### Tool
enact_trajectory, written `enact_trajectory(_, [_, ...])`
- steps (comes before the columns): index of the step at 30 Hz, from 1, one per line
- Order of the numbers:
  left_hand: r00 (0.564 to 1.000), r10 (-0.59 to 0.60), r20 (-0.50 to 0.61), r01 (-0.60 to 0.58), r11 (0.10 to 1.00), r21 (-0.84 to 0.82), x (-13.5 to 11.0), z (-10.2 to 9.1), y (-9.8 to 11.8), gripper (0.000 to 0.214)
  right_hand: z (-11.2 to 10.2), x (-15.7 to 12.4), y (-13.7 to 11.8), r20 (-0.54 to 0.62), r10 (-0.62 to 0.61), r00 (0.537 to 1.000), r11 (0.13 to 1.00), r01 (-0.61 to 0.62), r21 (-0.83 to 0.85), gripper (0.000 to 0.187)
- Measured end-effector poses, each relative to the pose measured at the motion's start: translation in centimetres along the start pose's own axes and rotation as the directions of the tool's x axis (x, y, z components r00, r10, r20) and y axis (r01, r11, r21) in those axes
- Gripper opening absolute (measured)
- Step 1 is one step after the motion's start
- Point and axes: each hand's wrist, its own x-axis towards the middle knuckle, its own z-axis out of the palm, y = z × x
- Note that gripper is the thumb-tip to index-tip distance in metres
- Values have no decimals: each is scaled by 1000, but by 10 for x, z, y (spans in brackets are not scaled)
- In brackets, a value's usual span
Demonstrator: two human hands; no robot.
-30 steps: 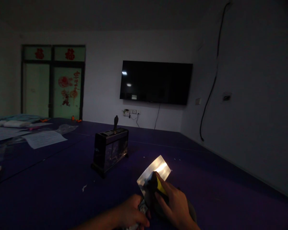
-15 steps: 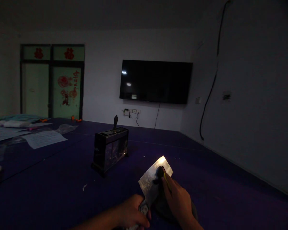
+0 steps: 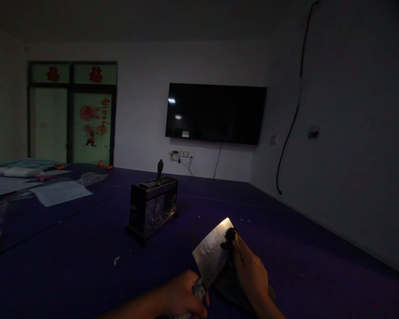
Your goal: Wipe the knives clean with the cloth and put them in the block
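Observation:
My left hand [image 3: 182,294] is closed round the handle of a broad, shiny cleaver [image 3: 213,254]. The blade is tilted up and to the right, with light glinting on its far corner. Against the blade's right side, my right hand [image 3: 252,270] grips a small dark pad with a yellow-green edge [image 3: 231,235]; its exact kind is too dark to tell. A dark shape beside the pad on the blade looks like its shadow or reflection. Under my right hand lies a dark rounded thing [image 3: 228,288], mostly hidden.
A black knife block [image 3: 153,206] with one dark handle [image 3: 160,169] upright in it stands ahead on the purple table [image 3: 96,235]. Papers [image 3: 63,193] and plastic bags lie at the left. A television [image 3: 216,113] hangs on the far wall.
My right hand has moved slightly right with the pad, towards the blade's right edge. The left hand and the cleaver have hardly moved.

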Motion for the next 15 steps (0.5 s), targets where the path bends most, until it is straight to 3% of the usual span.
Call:
enact_trajectory(8, [999,16,-38,-15,1000,21,1,1,1,22,3,-3,-3,34,-99,995,995,98,23,41])
enact_trajectory(15, [999,24,-40,-23,999,31,3,1,-2,23,9,-8,-6,50,-297,954,955,297,11,44])
